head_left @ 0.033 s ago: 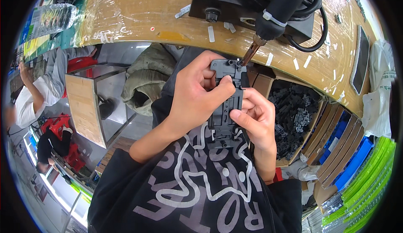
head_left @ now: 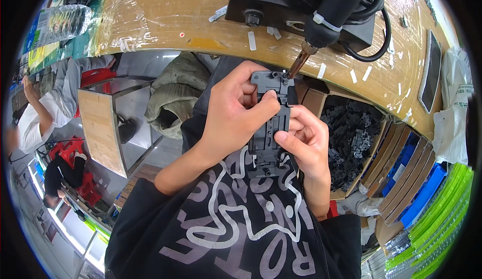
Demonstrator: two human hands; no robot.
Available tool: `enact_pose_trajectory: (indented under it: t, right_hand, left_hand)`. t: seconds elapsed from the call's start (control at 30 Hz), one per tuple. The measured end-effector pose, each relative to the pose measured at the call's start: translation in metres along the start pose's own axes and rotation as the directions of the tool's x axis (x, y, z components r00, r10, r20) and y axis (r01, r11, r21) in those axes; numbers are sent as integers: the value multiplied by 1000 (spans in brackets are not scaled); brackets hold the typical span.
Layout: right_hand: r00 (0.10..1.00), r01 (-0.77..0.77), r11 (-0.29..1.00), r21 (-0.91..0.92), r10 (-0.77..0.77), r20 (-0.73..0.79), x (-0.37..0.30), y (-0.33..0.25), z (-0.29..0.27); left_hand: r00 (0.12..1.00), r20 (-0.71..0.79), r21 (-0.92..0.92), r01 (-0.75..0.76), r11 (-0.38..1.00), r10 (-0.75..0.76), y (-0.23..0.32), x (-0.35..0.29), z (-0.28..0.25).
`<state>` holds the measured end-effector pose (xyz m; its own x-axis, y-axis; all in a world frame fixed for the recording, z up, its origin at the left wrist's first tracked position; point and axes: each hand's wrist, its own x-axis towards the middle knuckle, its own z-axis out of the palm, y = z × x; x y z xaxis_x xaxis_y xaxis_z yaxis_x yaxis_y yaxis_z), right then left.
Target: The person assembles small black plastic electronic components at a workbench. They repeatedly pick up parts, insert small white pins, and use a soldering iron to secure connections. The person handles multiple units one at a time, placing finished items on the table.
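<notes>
A long black plastic part [head_left: 268, 128] with posts, slots and small holes is held upright between my two hands, just off the bench edge. My left hand [head_left: 236, 108] grips its upper left side, thumb pressed across its face. My right hand [head_left: 309, 141] holds its right edge lower down, thumb on the face and the other fingers curled behind. At the part's upper right corner, by a small post, is the brown metal tip of a soldering-iron-like tool [head_left: 304, 58]. Whether the tip touches the post I cannot tell. Fingers behind the part are hidden.
The tape-covered bench [head_left: 165, 23] carries a black box [head_left: 256, 3] with a knob and cables, and a flat dark device [head_left: 430, 73]. Right of me, a carton holds many black parts [head_left: 349, 138], beside blue trays [head_left: 424, 196]. Other people [head_left: 42, 116] sit at left.
</notes>
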<state>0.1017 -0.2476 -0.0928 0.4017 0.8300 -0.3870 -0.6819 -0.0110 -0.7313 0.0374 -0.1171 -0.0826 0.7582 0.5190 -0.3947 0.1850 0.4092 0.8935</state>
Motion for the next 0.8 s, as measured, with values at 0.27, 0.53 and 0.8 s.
enact_pose_trajectory:
  t: [0.27,0.53,0.8]
  right_hand:
    - [1000,-4,1000,0,4,21,-1,7,-4]
    - [1000,2,1000,-2,-2,26,-4,7,-3]
    - [1000,-14,1000,-27,14,25,-1,2,-4]
  left_hand:
    - [998,40,42,45,998,-47,-4,-2,-4]
    - [998,61,80,-14,997,9,-3,-6,-4]
    - [996,52,80,-71,994,67,-8,-4,-3]
